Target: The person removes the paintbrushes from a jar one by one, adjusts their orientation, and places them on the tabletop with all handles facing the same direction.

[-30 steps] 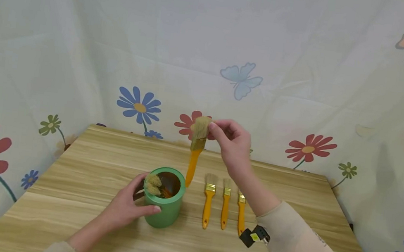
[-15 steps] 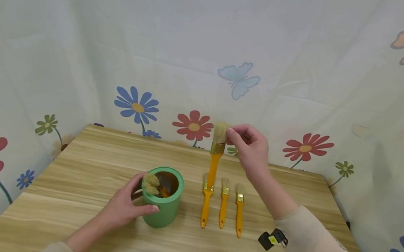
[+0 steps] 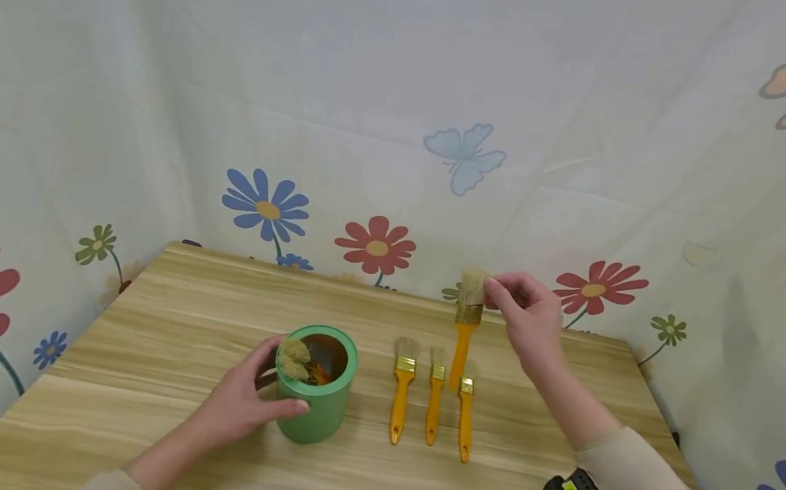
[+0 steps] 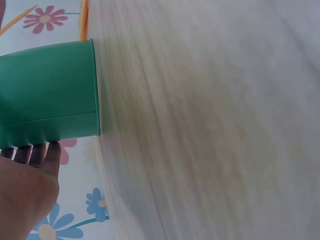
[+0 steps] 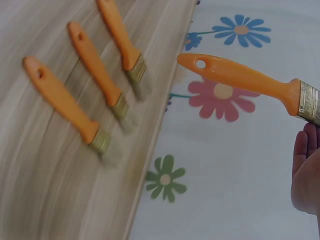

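Observation:
My right hand (image 3: 530, 321) pinches a paintbrush (image 3: 468, 326) by its pale bristles, the orange handle hanging down above the table. In the right wrist view the handle of this paintbrush (image 5: 235, 75) shows in full, with a hole at its end. My left hand (image 3: 248, 394) wraps round a green can (image 3: 319, 414), thumb on the near side. Bristle heads of brushes (image 3: 295, 359) stick up at the can's left rim; something orange lies deeper inside. The left wrist view shows the green can (image 4: 50, 90) standing on the table with fingertips against its side.
Three paintbrushes lie in a row right of the can, bristles away from me: a wider brush (image 3: 402, 392), a narrow brush (image 3: 434, 399) and a third brush (image 3: 465, 415). The wooden table (image 3: 211, 305) ends at a flower-printed cloth (image 3: 350, 111) behind.
My right hand has carried the pinched paintbrush rightwards, from beside the can to above the rightmost lying brushes, and slightly lower. My left hand stays round the can.

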Tool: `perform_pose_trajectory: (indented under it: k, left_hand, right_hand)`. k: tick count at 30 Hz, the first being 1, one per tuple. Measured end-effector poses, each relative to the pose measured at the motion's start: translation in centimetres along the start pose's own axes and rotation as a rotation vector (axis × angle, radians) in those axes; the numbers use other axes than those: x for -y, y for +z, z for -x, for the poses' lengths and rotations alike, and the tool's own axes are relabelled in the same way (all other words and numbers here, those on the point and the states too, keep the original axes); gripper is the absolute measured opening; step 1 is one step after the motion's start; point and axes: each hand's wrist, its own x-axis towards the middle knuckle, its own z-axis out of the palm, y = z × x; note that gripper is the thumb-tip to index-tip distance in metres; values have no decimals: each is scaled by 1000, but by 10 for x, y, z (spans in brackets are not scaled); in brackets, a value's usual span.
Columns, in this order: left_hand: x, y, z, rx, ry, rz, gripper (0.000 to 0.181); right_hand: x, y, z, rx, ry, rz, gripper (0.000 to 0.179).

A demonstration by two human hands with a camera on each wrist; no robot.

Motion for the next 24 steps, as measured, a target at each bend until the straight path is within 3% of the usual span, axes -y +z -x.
perform_pose_trajectory:
  k: [10,24]
  left_hand:
    - [-1,0,0,3,-18,-1,89]
    - [-1,1,0,0,-11,-3,90]
  right_hand:
    - [-28,-32,8,-58,91,82,29]
    - [-82,-55,23,-9,212,293,29]
